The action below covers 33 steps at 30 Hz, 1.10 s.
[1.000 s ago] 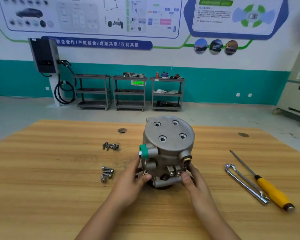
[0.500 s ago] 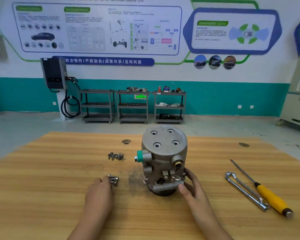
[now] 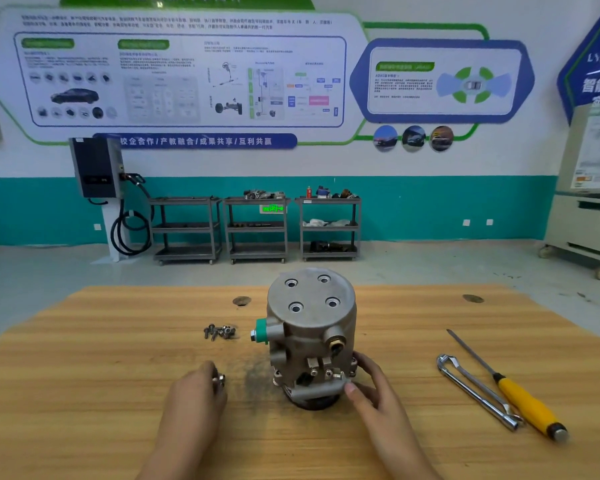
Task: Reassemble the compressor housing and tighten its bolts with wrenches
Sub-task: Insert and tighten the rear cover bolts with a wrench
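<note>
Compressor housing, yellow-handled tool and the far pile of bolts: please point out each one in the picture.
compressor housing (image 3: 310,296): head view, on its flat top face between the four holes.
yellow-handled tool (image 3: 529,405): head view, on the middle of the yellow handle.
far pile of bolts (image 3: 220,331): head view, on the centre of the cluster.

Grey compressor housing (image 3: 310,336) upright mid-table, four empty top holes, loose bolts (image 3: 220,331) left, wrenches (image 3: 475,389) lying right

White wall (image 3: 326,161) with teal lower band (image 3: 413,209); three grey metal shelf carts (image 3: 257,230) against it, black wall charger (image 3: 96,168) left of carts; grey concrete floor (image 3: 413,268).
</note>
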Available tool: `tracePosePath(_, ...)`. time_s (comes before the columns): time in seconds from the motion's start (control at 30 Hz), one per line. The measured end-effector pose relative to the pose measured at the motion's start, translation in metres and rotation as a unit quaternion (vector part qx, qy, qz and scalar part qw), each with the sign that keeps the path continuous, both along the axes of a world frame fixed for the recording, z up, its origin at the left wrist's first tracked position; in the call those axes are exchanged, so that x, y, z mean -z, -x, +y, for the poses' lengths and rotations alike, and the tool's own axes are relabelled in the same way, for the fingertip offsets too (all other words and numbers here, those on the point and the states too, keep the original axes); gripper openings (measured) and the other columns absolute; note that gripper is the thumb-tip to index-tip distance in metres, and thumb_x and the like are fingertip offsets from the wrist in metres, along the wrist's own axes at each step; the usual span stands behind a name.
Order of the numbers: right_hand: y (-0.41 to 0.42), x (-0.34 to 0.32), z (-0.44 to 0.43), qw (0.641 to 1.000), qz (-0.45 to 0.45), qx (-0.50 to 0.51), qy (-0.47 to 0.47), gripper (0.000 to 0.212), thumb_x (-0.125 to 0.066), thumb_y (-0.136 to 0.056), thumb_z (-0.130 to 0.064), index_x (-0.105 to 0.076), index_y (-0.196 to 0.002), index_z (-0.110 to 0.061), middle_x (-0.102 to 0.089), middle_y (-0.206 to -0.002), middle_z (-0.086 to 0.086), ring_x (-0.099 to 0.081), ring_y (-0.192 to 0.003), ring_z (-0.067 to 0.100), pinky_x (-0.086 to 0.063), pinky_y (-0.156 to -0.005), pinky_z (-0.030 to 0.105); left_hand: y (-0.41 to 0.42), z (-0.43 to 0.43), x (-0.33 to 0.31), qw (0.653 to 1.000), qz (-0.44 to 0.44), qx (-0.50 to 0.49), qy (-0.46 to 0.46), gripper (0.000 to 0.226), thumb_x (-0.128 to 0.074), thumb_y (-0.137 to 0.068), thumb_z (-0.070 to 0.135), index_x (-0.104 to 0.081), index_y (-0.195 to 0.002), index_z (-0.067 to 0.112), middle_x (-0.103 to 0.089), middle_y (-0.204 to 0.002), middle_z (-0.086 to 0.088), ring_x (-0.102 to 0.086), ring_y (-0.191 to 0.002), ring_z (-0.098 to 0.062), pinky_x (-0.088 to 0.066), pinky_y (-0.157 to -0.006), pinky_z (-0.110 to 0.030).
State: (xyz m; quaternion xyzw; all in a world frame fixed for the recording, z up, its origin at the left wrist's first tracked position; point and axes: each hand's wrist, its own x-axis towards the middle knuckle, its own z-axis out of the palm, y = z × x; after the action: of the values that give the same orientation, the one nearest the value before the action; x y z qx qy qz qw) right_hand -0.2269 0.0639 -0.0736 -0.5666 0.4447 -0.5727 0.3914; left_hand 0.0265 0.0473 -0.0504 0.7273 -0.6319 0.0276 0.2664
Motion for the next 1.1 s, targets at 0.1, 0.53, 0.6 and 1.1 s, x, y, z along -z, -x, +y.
tracePosePath(0.1, -0.001, -0.001, 0.001, 1.0, 0.003, 0.006, -0.002, 0.041, -0.058, -0.089, -0.003, -0.05, -0.118, -0.031, -0.056, -0.119, -0.016, -0.062, -0.098, 0.003, -0.043, -0.068, 0.005, 0.014, 0.011, -0.03, 0.977, 0.133, 0.027, 0.162, 0.003, -0.061, -0.087, 0.017, -0.061, -0.09, 0.016, -0.066, -0.077, 0.004, -0.061, -0.072, -0.017, -0.043, -0.058, -0.03)
tracePosePath(0.53, 0.0, -0.003, 0.004, 0.999, 0.023, 0.021, -0.018, 0.041, -0.057, -0.091, -0.008, -0.049, -0.123, -0.032, -0.061, -0.119, -0.011, -0.065, -0.098, 0.007, -0.042, -0.073, 0.005, 0.091, 0.033, -0.13, 0.919, 0.237, 0.282, 0.142, 0.013, -0.063, -0.088, 0.028, -0.067, -0.095, 0.037, -0.07, -0.082, 0.021, -0.06, -0.08, 0.01, -0.046, -0.067, -0.012)
tracePosePath(0.6, 0.001, -0.004, 0.004, 0.999, 0.025, 0.023, -0.019, 0.041, -0.056, -0.091, -0.009, -0.049, -0.123, -0.033, -0.063, -0.116, -0.012, -0.065, -0.097, 0.007, -0.042, -0.072, 0.005, 0.097, 0.025, -0.132, 0.937, 0.183, 0.271, 0.123, 0.016, -0.061, -0.089, 0.03, -0.068, -0.103, 0.034, -0.07, -0.089, 0.019, -0.059, -0.082, 0.008, -0.04, -0.065, -0.005)
tracePosePath(1.1, -0.001, -0.009, 0.01, 0.998, 0.047, 0.034, -0.026, 0.037, -0.057, -0.091, -0.011, -0.05, -0.118, -0.035, -0.069, -0.098, -0.003, -0.063, -0.073, -0.007, -0.041, -0.065, 0.004, 0.117, 0.009, -0.131, 0.961, 0.06, 0.246, 0.115, 0.022, -0.057, -0.091, 0.035, -0.069, -0.11, 0.031, -0.051, -0.089, 0.013, -0.047, -0.073, -0.002, -0.029, -0.058, -0.012)
